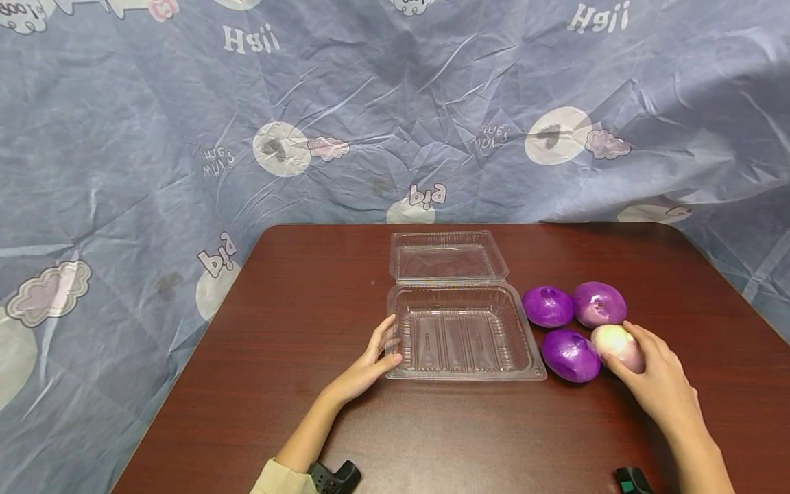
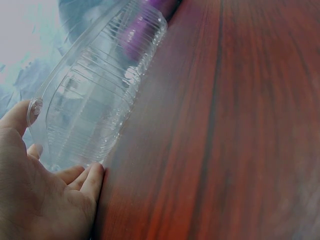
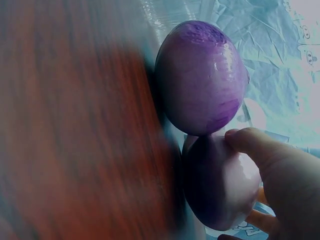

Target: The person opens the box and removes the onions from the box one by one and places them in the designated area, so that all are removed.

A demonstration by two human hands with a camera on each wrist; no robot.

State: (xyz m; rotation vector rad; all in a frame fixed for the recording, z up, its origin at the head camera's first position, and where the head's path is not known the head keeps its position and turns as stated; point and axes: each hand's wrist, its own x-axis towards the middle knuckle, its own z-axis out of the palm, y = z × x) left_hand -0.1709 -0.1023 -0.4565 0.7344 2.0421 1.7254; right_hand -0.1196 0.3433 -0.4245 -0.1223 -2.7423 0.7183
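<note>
A clear plastic clamshell container [image 1: 467, 374] lies opened on the table, its lid [image 1: 447, 257] folded back on the far side. My left hand [image 1: 369, 363] holds the container's left side, thumb at the rim and fingers against the outer wall, as the left wrist view shows. To the container's right sit three purple onions, one nearest the front [image 1: 571, 355], one behind it [image 1: 548, 306] and one at the back right [image 1: 599, 304]. With thumb and fingers around it, my right hand [image 1: 663, 384] grips a paler, white-and-pink onion [image 1: 617, 345] beside the front purple one.
The brown wood-grain table [image 1: 296, 295] ends at a far edge just behind the lid. Beyond it hangs a blue-grey printed cloth [image 1: 370, 103], which also runs down along the table's sides. Dark wrist-worn devices show at the bottom, one by the left sleeve [image 1: 280, 480].
</note>
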